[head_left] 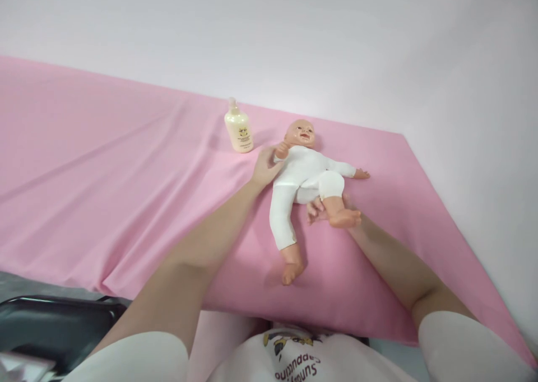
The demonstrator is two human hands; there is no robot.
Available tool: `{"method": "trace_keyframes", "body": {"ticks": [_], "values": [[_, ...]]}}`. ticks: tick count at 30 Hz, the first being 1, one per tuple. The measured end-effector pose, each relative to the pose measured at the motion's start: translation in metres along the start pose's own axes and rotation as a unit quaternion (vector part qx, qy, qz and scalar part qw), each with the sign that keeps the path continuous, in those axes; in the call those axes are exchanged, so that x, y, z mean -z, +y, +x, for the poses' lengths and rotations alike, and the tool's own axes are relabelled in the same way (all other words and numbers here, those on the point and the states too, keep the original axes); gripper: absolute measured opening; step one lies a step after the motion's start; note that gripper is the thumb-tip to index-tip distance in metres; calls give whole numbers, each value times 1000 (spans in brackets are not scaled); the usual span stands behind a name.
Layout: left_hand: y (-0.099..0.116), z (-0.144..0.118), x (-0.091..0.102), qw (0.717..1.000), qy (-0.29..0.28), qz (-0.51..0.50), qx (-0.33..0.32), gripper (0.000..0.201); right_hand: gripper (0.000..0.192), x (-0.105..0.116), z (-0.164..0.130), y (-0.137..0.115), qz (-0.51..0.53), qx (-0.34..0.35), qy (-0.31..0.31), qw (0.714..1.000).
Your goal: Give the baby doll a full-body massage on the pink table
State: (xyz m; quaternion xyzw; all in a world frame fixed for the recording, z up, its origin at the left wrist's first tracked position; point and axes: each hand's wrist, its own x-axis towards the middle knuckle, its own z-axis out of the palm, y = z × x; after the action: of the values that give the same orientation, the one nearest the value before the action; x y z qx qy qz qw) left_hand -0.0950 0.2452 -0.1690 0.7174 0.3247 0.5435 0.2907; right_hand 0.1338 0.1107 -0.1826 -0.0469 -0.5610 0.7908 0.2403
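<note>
We hold the doll by its arm and its raised leg on the pink cloth

Our left hand (265, 166) closes its fingers around the doll's (303, 175) upper arm, just below the head; our right hand (316, 209) sits under the bent leg near the hip, and we cannot tell whether those fingers grip or only prop, since the leg covers most of them; the doll lies on its back on the pink cloth (126, 191), near the far edge by the wall; we judge we are mid-way through shifting or undressing it, so a next move would need a firm hold at the hip; the bottle (239, 129) stands untouched just beyond the left hand; its label is too small to read; the dark tray (54, 326) is cut off at the frame corner
</note>
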Motion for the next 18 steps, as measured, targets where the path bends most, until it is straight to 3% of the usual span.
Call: {"method": "trace_keyframes", "body": {"ticks": [2, 5, 8, 13, 18], "values": [[9, -1, 1, 995, -74, 36, -47, 36, 68, 4, 0, -2, 51, 55, 100, 992], [17, -1, 2, 990, -108, 63, -60, 39, 61, 4, 3, -10, 101, 61, 236, 965], [18, -1, 3, 990, -106, 75, -55, 42, 59, 3, 6, -15, 140, 81, 267, 950], [12, -3, 0, 998, -48, 20, -28, 43, 56, 1, 6, -14, 157, 95, 185, 966], [-13, 3, -4, 987, 110, -92, 71, 50, 53, -6, 6, -4, 95, 93, 5, 991]]}}
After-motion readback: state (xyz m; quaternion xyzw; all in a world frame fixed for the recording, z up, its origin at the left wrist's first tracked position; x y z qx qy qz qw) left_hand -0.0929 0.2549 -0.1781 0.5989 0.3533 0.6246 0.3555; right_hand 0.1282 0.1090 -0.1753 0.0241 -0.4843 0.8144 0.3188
